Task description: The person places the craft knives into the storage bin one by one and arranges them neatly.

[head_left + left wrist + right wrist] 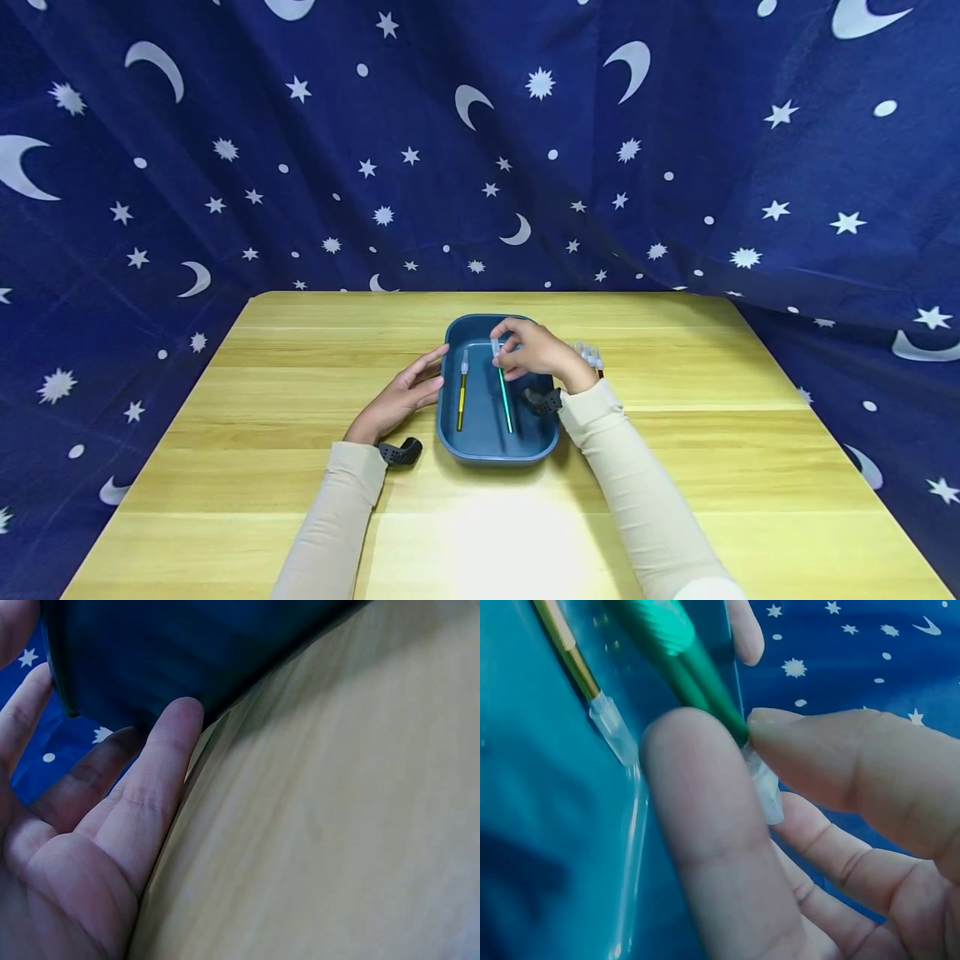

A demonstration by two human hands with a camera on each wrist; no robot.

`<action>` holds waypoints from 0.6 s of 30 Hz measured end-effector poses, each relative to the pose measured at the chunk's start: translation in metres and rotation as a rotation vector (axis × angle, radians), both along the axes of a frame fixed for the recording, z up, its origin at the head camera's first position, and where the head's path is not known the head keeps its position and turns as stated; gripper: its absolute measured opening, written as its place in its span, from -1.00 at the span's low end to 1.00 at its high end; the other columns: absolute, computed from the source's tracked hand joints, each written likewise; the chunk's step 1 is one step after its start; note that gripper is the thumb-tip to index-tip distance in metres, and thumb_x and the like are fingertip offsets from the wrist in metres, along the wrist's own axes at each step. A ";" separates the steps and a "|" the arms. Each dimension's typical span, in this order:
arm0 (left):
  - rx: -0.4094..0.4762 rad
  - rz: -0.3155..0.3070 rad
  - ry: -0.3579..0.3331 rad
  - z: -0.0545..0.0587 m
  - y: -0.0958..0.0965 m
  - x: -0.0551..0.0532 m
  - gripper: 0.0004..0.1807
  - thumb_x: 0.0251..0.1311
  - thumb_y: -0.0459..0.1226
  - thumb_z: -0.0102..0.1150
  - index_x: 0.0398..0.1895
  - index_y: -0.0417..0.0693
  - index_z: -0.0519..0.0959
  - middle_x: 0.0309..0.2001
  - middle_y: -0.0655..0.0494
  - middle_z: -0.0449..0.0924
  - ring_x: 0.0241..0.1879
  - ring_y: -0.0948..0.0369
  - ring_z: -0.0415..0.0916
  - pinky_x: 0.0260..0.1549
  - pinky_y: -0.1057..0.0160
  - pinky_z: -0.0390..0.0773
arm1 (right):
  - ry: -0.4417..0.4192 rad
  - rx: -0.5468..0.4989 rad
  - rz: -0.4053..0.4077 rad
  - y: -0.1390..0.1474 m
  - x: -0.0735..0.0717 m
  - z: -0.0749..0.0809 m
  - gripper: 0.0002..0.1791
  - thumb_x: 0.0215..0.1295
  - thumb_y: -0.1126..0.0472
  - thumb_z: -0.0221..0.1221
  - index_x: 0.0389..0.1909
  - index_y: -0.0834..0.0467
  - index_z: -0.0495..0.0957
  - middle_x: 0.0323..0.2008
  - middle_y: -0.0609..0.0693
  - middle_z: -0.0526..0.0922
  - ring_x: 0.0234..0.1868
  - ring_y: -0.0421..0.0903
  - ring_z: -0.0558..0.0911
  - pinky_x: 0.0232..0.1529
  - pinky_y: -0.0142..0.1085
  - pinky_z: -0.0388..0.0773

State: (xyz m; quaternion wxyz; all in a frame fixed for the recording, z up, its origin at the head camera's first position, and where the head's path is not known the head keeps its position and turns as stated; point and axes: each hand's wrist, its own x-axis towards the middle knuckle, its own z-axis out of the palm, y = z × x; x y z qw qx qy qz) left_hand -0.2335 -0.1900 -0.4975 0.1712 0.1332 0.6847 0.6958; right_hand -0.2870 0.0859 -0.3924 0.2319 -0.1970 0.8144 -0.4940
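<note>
A blue plastic box (498, 460) stands on the table. Inside it, toward the left, lies a gold craft knife (461, 404) with a clear cap (613, 729). My right hand (538, 352) is over the box and pinches a green craft knife (505, 400) between thumb and finger near its clear-capped end. That knife slants down into the box; whether its lower end touches the floor I cannot tell. My left hand (408, 390) rests its extended fingers against the box's left outer wall (187, 652).
Several more capped craft knives (592, 357) lie right of the box, partly hidden by my right wrist. The wooden table (300, 400) extends around. A dark blue curtain (420, 217) with moons and stars hangs behind it. Each wrist wears a black camera (401, 452).
</note>
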 end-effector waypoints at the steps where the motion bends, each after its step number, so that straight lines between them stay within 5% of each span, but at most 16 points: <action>1: 0.000 -0.002 -0.002 0.000 0.000 0.000 -0.29 0.72 -0.24 0.01 0.80 0.14 0.04 0.70 -0.28 -0.01 0.64 -0.23 0.11 0.50 -0.18 0.38 | -0.015 -0.003 0.000 -0.002 -0.001 0.000 -0.48 0.43 0.52 0.25 0.35 0.52 0.38 -0.29 0.16 0.62 -0.35 -0.08 0.77 -0.16 -0.10 0.84; 18: 0.030 -0.013 -0.008 -0.002 0.000 -0.001 -0.29 0.73 -0.29 -0.03 0.80 0.11 0.03 0.69 -0.30 0.01 0.63 -0.22 0.12 0.50 -0.11 0.38 | -0.111 0.038 -0.019 -0.025 -0.011 -0.007 -0.53 0.43 0.52 0.26 0.30 0.46 0.41 -0.30 0.17 0.66 -0.38 -0.09 0.71 -0.20 -0.19 0.83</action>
